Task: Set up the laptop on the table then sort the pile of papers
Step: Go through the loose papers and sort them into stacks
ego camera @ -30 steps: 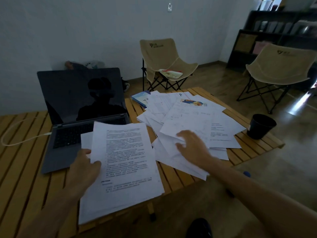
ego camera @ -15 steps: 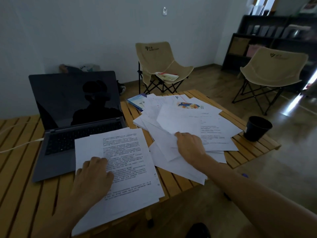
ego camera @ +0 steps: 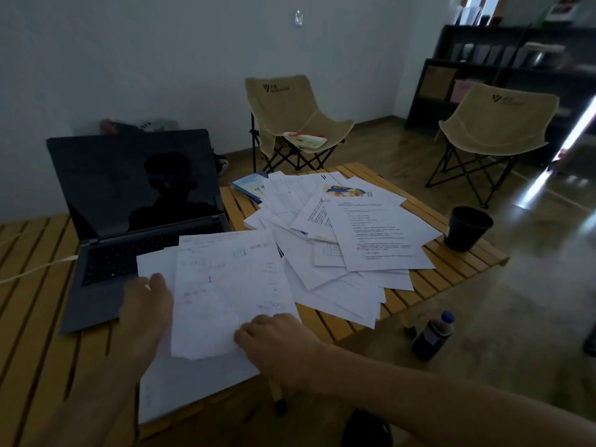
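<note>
The right hand pinches the near edge of a sheet atop the near stack. The left hand, fingers spread, rests on that stack, right of the open laptop. The pile lies farther right; beyond it, a cup.

Dim, blue-grey indoor view, underexposed throughout. Brightest patch a streak of daylight glare on the glossy floor at the right edge. Dark laptop screen mirroring a silhouetted figure. White papers faintly lit, printed text too soft to read. Near sheet smeared by motion blur. Wide-angle bending at the edges; shelving at top right hazy.
</note>
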